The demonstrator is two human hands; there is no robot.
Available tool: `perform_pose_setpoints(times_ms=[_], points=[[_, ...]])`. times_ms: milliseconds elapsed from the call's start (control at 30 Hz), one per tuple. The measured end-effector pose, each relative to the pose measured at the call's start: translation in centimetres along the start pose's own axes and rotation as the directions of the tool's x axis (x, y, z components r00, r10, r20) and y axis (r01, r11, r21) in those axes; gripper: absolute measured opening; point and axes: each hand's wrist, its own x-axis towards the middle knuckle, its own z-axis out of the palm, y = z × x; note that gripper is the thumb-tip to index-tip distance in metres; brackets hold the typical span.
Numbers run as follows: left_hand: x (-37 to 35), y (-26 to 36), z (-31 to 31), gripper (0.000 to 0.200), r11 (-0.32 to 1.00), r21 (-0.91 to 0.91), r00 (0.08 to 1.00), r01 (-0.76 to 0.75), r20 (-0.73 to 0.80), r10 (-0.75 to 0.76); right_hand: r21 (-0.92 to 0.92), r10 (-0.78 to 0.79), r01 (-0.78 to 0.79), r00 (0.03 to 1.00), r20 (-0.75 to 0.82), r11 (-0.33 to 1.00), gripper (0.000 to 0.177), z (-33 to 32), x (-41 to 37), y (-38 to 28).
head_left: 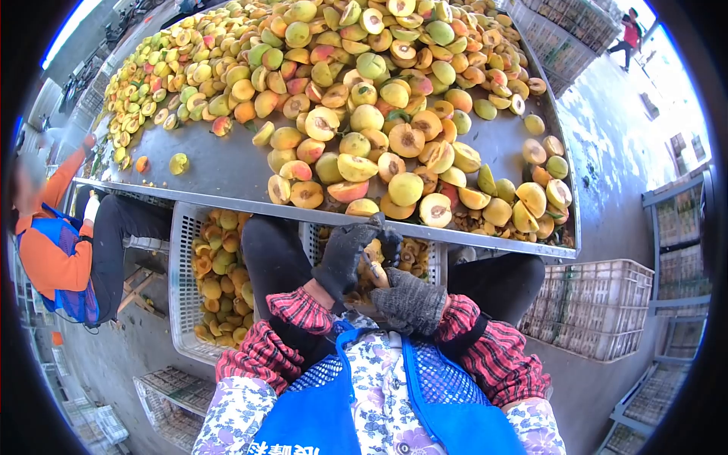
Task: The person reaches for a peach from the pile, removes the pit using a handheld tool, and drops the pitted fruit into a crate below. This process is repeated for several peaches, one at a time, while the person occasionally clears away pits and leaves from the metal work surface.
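Metal table (227, 155): carries cut fruit heap (364, 68), upper centre
Floor (599, 140): shines, upper right
White crate (182, 277): holds fruit, left of centre
Second crate (437, 265): holds fruit, below hands
Left hand (341, 259): grasps yellow piece (373, 250), centre
Right hand (413, 303): clenched on wooden handle (379, 276)

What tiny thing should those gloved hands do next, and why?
I'd probably bring the pale-handled tool gently to the fruit, because the right hand holds the tool close by while the left hand seems to steady the fruit.
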Motion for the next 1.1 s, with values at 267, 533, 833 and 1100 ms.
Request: perform_pose_setpoints(times_ms=[267,533,833,1100], points=[[-1.9,-2.9,3.7,0.034,0.398,-0.746,0.725,0.534,0.162,-0.669,-0.283,-0.8,0.812,0.569,0.188,0.511,0.023,-1.2,0.2,1.4],[1.7,3.7,-3.4,0.021,0.809,-0.263,0.834,0.525,-0.029,-0.551,-0.05,0.213,-0.218,0.973,-0.092,0.975,0.02,-3.0,-0.2,4.4],[-0.9,-5.8,-19.3,0.031,0.709,0.582,0.917,0.398,-0.268,-0.295,-0.377,0.077,-0.099,0.994,-0.075,0.921,0.036,-2.1,0.1,7.0],[5.9,-13.2,-15.0,0.051,0.763,0.104,0.695,0.638,0.351,-0.628,-0.202,0.155,-0.176,0.981,-0.116,0.964,0.029,-1.4,0.3,7.7]])
